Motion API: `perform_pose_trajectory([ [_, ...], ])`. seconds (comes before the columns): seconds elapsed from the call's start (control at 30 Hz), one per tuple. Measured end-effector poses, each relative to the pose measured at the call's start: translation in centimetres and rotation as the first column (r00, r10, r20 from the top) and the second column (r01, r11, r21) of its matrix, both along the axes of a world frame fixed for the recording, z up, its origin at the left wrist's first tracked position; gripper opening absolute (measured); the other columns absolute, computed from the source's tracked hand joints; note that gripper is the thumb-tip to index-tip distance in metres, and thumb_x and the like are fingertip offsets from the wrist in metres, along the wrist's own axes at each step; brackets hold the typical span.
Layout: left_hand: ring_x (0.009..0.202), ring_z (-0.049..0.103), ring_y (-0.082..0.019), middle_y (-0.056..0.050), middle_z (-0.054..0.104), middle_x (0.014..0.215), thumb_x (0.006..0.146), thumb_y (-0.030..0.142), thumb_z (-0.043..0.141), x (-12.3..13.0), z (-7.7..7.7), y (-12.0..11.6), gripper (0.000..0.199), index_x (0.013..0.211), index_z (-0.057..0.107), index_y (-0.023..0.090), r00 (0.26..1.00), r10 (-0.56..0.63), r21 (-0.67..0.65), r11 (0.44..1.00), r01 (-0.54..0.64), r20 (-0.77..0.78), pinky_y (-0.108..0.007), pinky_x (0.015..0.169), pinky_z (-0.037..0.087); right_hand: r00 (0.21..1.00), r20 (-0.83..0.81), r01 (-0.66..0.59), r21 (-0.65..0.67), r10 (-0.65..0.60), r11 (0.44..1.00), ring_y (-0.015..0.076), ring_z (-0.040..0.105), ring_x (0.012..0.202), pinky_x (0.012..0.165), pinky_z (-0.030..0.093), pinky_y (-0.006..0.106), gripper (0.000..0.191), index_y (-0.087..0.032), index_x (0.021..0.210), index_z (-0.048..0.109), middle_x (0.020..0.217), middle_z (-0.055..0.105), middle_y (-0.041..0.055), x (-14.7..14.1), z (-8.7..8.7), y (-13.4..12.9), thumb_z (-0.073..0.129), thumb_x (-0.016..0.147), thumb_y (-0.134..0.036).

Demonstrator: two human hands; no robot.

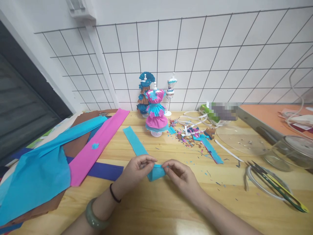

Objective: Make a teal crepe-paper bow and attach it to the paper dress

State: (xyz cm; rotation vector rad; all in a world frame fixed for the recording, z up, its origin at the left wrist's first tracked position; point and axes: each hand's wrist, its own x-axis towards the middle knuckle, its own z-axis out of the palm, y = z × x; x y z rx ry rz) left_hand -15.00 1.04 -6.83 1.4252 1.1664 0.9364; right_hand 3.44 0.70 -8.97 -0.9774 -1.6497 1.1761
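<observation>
Both hands pinch the near end of a long light-blue crepe paper strip (156, 173). My left hand (140, 167) grips its left edge with thumb and fingertips. On the right edge, my right hand (180, 174) pinches a corner. Between them the paper's upper edge looks folded over, and the rest of the strip runs away up and to the left on the wooden table (151, 209). Beyond the hands stands a small dress form (156, 111) in a pink and blue paper dress. Two more dress forms, one in dark blue and brown (144, 93) and one mostly white (171, 89), stand behind it.
Pink paper (97, 143), blue paper (44, 182) and brown sheets lie at left. Paper scraps (186, 132) and a cut blue strip (212, 149) are scattered right of the dress forms. Yellow-green scissors (281, 186) lie at right, near a clear round container (293, 153).
</observation>
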Motion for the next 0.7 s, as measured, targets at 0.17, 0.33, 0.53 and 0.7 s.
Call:
perform_pose_trajectory([
  [0.17,0.069,0.053,-0.013,-0.003,0.06,0.071,0.076,0.031,0.053,0.1,0.7,-0.1,0.022,0.075,0.065,0.013,0.996,-0.023,0.032,0.999,0.026,-0.082,-0.024,0.063,0.041,1.0,0.006,-0.015,0.004,0.015,1.0,0.0142,0.057,0.073,0.067,0.044,0.025,0.014,-0.018,0.085,0.064,0.081,0.062,0.0039,-0.1,-0.1,0.1,0.052,0.082,-0.026],
  [0.33,0.072,0.054,-0.015,-0.005,0.059,0.077,0.075,0.028,0.054,0.2,0.5,-0.1,0.022,0.083,0.066,0.012,0.996,-0.035,0.045,0.998,0.04,-0.088,-0.025,0.065,0.042,0.997,0.048,0.064,-0.009,-0.063,0.998,0.0126,0.052,0.063,0.059,0.043,0.024,0.016,-0.018,0.089,0.063,0.07,0.058,0.0012,-0.3,-0.7,0.2,0.059,0.077,-0.027],
  [0.53,0.076,0.057,-0.017,-0.008,0.061,0.082,0.069,0.029,0.064,0.3,-0.6,0.0,0.025,0.086,0.067,0.011,0.997,-0.011,0.037,0.999,0.014,-0.074,-0.028,0.068,0.045,0.987,0.116,0.095,0.121,-0.109,0.988,0.0134,0.056,0.067,0.063,0.045,0.025,0.014,-0.019,0.089,0.064,0.076,0.062,0.003,-0.3,-0.8,0.3,0.057,0.078,-0.025],
  [0.7,0.077,0.058,-0.017,-0.008,0.062,0.082,0.068,0.028,0.065,0.3,-0.7,0.1,0.024,0.086,0.068,0.012,0.996,0.0,0.044,0.999,0.004,-0.093,-0.028,0.07,0.047,0.977,0.156,0.107,0.237,-0.147,0.966,0.0144,0.057,0.069,0.065,0.046,0.027,0.011,-0.019,0.086,0.065,0.076,0.063,0.0045,0.0,-0.5,0.3,0.059,0.078,-0.023],
])
